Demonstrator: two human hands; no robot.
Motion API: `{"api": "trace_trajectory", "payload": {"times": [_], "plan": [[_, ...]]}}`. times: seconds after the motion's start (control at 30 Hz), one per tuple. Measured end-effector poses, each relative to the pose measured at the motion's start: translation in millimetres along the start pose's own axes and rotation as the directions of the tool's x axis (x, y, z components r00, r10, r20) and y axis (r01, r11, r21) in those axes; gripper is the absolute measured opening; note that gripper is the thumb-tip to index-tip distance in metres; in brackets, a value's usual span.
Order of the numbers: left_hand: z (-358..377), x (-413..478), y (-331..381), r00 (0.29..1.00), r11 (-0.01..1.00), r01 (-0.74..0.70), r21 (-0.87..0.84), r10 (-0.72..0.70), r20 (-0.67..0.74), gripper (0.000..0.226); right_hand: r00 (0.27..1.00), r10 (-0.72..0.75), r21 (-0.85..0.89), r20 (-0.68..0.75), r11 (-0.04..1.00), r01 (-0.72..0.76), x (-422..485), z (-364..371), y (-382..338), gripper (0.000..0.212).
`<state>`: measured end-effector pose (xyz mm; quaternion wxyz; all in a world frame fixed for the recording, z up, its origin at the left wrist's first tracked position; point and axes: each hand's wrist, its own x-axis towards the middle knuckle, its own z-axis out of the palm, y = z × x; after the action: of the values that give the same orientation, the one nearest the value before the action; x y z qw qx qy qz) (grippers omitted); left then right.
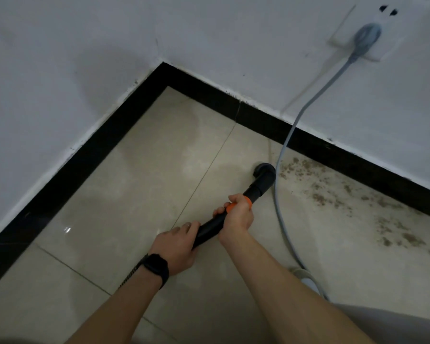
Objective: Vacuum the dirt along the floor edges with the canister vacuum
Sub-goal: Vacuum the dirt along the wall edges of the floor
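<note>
So, which step?
Sweeping the edge: left hand [175, 247] and right hand [237, 219] both curl round the black pipe [209, 228]; its nozzle [265, 171] meets the floor [159, 170] beside the cord [279, 160], dirt [333, 194] just right.
Next?
Likely nudge the nozzle right, over that cord.

Grey cord [281, 155] between nozzle [265, 171] and dirt [333, 192].

The left grip [176, 249], a dark watch [155, 268] at its wrist, curls round the near end of the black vacuum wand [210, 228]; the right grip [236, 217] clasps it at the orange collar [231, 207]. The nozzle [265, 172] meets the tiled floor [147, 175] beside brown dirt [333, 194] along the black skirting [109, 150]. A grey cord [283, 145] passes just beside the nozzle.
</note>
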<state>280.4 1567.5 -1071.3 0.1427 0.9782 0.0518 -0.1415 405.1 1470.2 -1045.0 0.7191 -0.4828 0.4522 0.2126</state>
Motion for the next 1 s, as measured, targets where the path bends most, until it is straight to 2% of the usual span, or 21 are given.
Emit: {"api": "trace_trajectory", "payload": {"times": [0.4, 1.0], "plan": [[-0.9, 31.3, 17.8, 0.999, 0.999, 0.034, 0.011, -0.034, 0.041, 0.037, 0.999, -0.045, -0.002, 0.011, 0.999, 0.045, 19.2, 4.6, -26.7, 0.01], [-6.8, 80.3, 46.9, 0.999, 0.998, 0.049, -0.032, -0.048, 0.025, 0.043, 0.996, -0.084, 0.018, 0.044, 0.996, 0.083, 52.4, 12.1, -70.0, 0.013]]}}
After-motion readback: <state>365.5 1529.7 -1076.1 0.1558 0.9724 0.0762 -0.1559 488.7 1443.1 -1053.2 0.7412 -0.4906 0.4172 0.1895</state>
